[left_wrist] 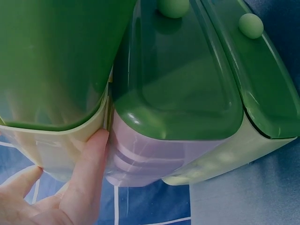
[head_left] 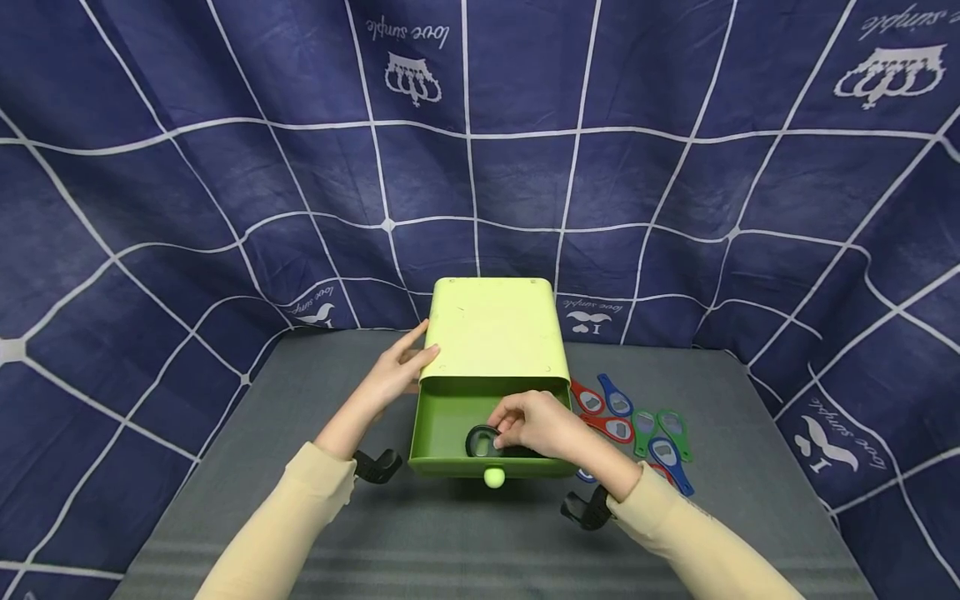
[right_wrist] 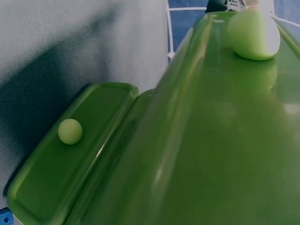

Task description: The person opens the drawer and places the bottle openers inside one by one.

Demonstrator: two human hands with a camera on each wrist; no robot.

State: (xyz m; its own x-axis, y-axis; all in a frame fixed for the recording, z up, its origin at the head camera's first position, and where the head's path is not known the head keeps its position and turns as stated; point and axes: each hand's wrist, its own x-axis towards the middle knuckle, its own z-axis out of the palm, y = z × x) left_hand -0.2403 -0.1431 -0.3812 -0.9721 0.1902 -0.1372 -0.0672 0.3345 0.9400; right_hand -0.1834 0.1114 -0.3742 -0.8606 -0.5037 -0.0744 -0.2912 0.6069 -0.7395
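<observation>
A light yellow-green cabinet [head_left: 497, 329] stands in the middle of the table with its top green drawer [head_left: 442, 417] pulled out. Over the drawer, my right hand [head_left: 536, 421] pinches a black bottle opener [head_left: 472, 440] between thumb and fingers, its round head towards the left. My left hand [head_left: 390, 373] rests against the cabinet's left side with fingers extended. The left wrist view shows fingertips of my left hand [left_wrist: 75, 187] touching the cabinet's pale side [left_wrist: 51, 145]. In the right wrist view the hand is hidden; the drawer front with its round knob [right_wrist: 253, 35] fills it.
Several red, blue and green bottle openers [head_left: 665, 452] lie on the grey table [head_left: 720, 517] right of the cabinet. Lower drawers with knobs [right_wrist: 70, 131] are closed below the pulled-out one. A blue gridded curtain [head_left: 517, 183] hangs behind and at the sides.
</observation>
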